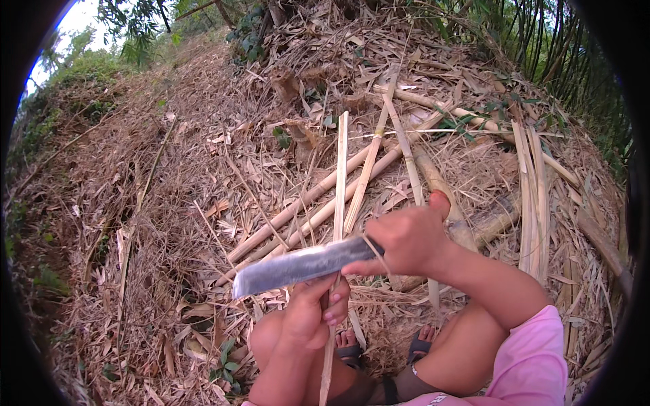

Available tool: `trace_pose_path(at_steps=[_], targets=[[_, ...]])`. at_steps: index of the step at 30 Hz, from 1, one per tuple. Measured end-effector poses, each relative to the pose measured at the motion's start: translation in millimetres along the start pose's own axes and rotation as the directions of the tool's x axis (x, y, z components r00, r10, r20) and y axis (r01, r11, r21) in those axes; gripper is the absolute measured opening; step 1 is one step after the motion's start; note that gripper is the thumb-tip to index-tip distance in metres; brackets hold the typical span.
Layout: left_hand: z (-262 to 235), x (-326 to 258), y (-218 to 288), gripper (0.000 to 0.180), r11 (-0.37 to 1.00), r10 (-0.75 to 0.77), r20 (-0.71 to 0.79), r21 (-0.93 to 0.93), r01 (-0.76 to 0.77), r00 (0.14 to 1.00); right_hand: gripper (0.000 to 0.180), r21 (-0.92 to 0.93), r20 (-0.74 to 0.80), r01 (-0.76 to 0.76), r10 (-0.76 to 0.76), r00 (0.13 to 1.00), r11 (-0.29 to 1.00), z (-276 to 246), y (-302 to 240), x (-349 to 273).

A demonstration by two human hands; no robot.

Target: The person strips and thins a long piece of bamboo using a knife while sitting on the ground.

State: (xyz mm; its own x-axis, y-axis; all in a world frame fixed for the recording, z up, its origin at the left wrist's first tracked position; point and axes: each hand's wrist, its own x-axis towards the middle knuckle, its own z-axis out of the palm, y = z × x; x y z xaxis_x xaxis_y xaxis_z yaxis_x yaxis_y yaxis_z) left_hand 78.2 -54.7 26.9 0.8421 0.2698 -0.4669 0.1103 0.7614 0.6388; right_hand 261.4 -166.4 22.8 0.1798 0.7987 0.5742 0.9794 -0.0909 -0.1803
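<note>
My right hand point(409, 240) is closed round the handle of a machete point(291, 267), and the handle's orange-red end shows above the fist. The broad grey blade points left and lies across a long, pale bamboo strip point(340, 176), just above my left hand point(308, 314). My left fingers are wrapped round that strip, which stands nearly upright in the view. Its upper part rises beyond the blade, and its lower end runs down between my legs. The blade hides the stretch where strip and edge meet, so I cannot tell how deep it sits.
Several bamboo poles point(318, 196) lie crossed on the leaf-covered ground ahead. Split strips point(533, 203) lie at the right, near a thicker bamboo piece point(497, 222). Cut stumps point(288, 84) stand farther up the slope. My sandalled feet point(349, 345) are close below the hands.
</note>
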Motion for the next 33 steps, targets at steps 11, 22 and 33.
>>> trace_pose_path(at_steps=[11,22,33], targets=[[8.0,-4.3,-5.5,0.014,0.998,0.037,-0.095,0.048,-0.033,0.995,0.068,-0.104,-0.103,0.100,-0.111,0.988,0.989,7.7,0.4,2.5],[10.0,-1.9,-12.6,0.022,0.993,0.039,-0.039,0.111,-0.035,0.998,0.067,-0.215,-0.097,-0.210,0.194,0.976,0.954,5.6,66.1,12.2],[-3.9,-4.7,-7.6,0.028,0.980,-0.146,0.185,-0.108,0.168,0.972,0.081,0.115,0.020,-0.753,0.756,0.654,0.648,-9.9,132.7,13.6]])
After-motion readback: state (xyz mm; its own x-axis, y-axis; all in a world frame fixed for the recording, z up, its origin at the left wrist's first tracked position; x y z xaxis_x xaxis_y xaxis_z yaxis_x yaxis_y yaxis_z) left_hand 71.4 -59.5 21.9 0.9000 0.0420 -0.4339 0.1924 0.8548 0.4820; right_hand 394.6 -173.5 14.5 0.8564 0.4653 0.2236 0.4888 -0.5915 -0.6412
